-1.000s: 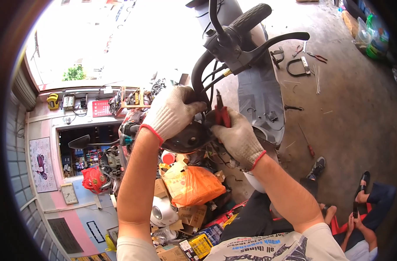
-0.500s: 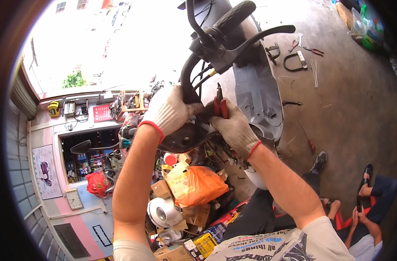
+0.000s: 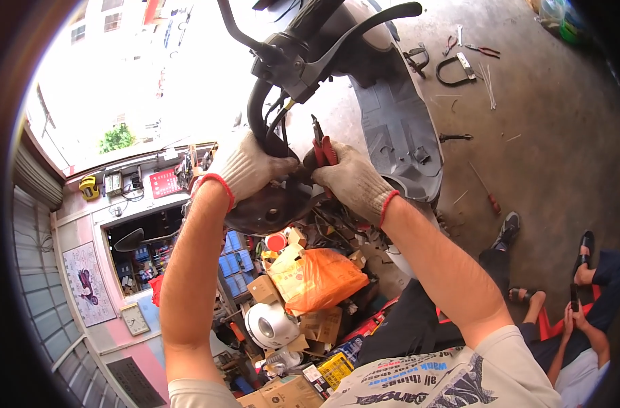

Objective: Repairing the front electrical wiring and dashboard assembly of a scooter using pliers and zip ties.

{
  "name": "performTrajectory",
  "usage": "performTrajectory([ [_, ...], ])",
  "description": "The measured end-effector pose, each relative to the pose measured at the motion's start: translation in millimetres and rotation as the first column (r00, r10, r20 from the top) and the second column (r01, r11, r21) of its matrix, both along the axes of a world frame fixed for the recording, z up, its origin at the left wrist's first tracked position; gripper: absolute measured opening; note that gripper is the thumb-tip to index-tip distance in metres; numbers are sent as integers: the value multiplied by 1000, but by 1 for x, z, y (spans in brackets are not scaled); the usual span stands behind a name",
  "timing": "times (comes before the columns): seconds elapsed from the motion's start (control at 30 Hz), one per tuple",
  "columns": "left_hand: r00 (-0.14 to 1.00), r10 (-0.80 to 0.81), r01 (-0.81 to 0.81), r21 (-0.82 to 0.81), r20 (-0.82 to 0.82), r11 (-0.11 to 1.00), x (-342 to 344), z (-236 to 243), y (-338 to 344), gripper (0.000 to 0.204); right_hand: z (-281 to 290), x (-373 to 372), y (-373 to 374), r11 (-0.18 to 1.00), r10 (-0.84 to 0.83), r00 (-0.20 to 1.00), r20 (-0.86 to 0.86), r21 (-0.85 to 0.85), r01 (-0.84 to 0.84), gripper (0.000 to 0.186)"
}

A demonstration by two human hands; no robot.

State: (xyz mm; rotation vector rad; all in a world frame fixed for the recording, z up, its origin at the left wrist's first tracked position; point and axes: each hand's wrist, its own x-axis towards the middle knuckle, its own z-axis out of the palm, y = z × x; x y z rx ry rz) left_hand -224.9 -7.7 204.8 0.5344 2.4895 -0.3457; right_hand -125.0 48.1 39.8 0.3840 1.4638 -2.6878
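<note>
My left hand (image 3: 247, 166), in a white knit glove with a red cuff, is closed round the lower bend of a scooter's black handlebar (image 3: 257, 109). Thin cables (image 3: 277, 122) run down beside it. Close by on the right, my gloved right hand (image 3: 354, 178) holds red-handled pliers (image 3: 325, 151), their jaws pointing up. Its fingertips also meet a dark part between the two hands, whose kind I cannot make out. Beneath the hands is a black rounded shell (image 3: 272, 212). A black brake lever (image 3: 374, 24) juts out above.
The scooter's grey footboard (image 3: 398, 129) lies beyond my right hand. On the floor are more pliers (image 3: 483, 50), a U-shaped lock (image 3: 454, 70) and a screwdriver (image 3: 493, 202). Boxes and an orange bag (image 3: 320, 279) crowd below. A seated person (image 3: 582, 326) holds a phone at the right.
My view has shifted, and the handlebar appears turned and further left, with both hands following it. The pliers stay in my right hand, jaws still up.
</note>
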Motion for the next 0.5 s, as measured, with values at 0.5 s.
performTrajectory([
  [0.5, 979, -66, 85, 94, -192, 992, 20, 21, 2, 32, -172, 108, 23, 823, -445, 831, 335, -212, 526, 12],
])
